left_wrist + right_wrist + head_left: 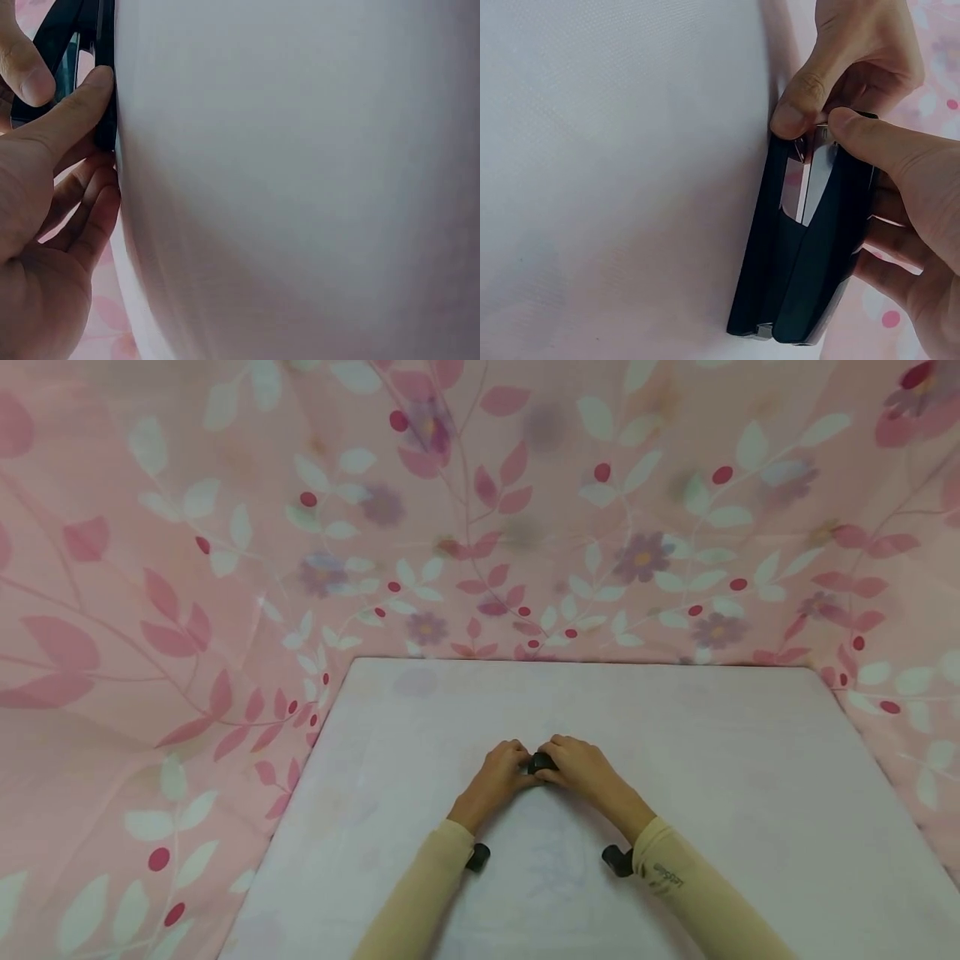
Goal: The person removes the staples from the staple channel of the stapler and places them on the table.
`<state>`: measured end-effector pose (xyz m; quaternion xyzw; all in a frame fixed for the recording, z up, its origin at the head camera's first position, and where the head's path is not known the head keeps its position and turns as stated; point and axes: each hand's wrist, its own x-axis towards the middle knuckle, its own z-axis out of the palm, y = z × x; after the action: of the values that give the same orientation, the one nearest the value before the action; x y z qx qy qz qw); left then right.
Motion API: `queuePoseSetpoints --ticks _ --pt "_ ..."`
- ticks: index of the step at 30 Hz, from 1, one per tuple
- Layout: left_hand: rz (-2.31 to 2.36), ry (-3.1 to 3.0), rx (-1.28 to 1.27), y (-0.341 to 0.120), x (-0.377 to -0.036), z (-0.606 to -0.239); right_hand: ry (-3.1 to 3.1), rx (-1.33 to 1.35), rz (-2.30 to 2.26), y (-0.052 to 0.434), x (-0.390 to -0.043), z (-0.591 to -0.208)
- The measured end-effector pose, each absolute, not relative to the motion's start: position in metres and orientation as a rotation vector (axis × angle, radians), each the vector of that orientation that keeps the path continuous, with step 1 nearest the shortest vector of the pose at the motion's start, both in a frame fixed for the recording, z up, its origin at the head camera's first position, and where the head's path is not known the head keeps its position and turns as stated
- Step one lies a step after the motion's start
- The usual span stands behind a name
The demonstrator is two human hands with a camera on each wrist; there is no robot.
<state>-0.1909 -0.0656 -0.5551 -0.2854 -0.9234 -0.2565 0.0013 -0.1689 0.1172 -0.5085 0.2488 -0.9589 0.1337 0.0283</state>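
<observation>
Both hands pinch a black stapler (802, 247) at mid-tabletop (712, 760): left hand (498, 775) and right hand (581, 768) curl round it, with bare white surface open toward every edge.

Bright, even, soft light; faint shadows only. Head view bows at edges. Left wrist close-up blurred; right wrist sharp.

I have both forearms stretched forward over the tabletop's middle, left hand (498, 774) and right hand (581, 770) meeting fingertip to fingertip, fingers and thumbs curled in a pinching grip.
</observation>
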Motion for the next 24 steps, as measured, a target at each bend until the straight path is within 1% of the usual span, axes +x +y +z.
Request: queuePoseSetpoints --ticks 24 --pt "-0.808 -2.882 -0.890 -0.067 -0.192 -0.560 -2.822 0.780 0.559 0.124 -0.167 -0.525"
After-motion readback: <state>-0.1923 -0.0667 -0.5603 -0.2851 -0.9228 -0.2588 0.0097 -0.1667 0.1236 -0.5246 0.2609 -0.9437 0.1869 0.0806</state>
